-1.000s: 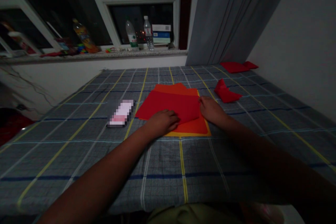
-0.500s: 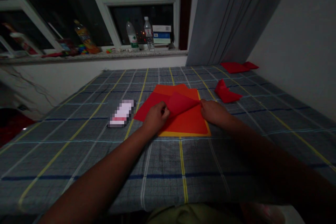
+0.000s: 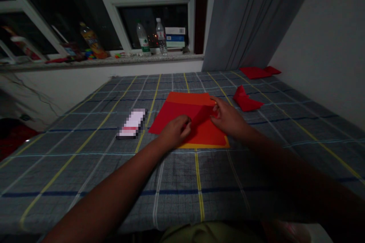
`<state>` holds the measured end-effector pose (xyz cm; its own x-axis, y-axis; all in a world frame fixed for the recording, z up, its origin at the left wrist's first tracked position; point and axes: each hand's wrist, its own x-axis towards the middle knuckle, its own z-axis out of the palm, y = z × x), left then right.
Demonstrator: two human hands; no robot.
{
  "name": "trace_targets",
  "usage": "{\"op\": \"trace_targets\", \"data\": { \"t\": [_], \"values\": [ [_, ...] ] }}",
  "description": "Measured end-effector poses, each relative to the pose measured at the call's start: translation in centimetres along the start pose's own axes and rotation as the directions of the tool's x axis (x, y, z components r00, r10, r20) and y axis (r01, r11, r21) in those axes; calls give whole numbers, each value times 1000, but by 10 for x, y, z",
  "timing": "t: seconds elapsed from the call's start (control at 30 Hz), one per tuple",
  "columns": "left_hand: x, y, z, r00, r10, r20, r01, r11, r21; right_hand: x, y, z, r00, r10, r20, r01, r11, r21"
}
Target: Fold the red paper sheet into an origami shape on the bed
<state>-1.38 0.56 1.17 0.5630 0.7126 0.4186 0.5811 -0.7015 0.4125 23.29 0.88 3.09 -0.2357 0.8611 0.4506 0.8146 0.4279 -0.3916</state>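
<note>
A crimson sheet of paper (image 3: 171, 114) lies slanted over a stack of orange-red paper (image 3: 209, 133), whose yellow-orange bottom sheet (image 3: 199, 145) shows along the near edge. My left hand (image 3: 176, 132) is closed in a pinch at the crimson sheet's near edge. At the sheet's right end is my right hand (image 3: 228, 117), its thumb and index finger spread apart and the other fingers bent. Between the hands, part of the sheet is raised and in shadow. Whether the right fingertips touch it is hard to see.
A phone (image 3: 132, 123) with a blurred screen lies left of the paper on the checked cloth (image 3: 99, 167). A folded red paper shape (image 3: 245, 100) sits to the right, with flat red pieces (image 3: 255, 72) farther back. Bottles (image 3: 143, 40) and boxes (image 3: 175, 38) line the windowsill.
My right hand has loosened its pinch on the crimson sheet's right corner and spread its fingers. My left hand has shifted slightly right and nearer, and the sheet's raised fold has changed shape.
</note>
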Motion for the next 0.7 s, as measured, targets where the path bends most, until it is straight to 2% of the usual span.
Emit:
{"op": "trace_targets", "data": {
  "t": [0.13,0.27,0.5,0.6,0.7],
  "values": [
    [-1,6,1,987,116,113,-112,993,-36,-4,-5,4,983,-57,-176,63,998,27],
    [0,6,0,964,212,159,-206,977,-51,-4,-3,-1,938,-120,-326,120,993,-21],
    [1,-3,-3,979,66,193,-112,965,238,2,9,-17,884,-187,-429,168,982,-81],
    [1,-4,0,975,52,217,-109,960,257,2,9,-20,853,-202,-480,186,979,-83],
    [1,0,3,959,96,268,-154,966,207,1,6,-21,819,-230,-526,239,970,-51]
  ]
}}
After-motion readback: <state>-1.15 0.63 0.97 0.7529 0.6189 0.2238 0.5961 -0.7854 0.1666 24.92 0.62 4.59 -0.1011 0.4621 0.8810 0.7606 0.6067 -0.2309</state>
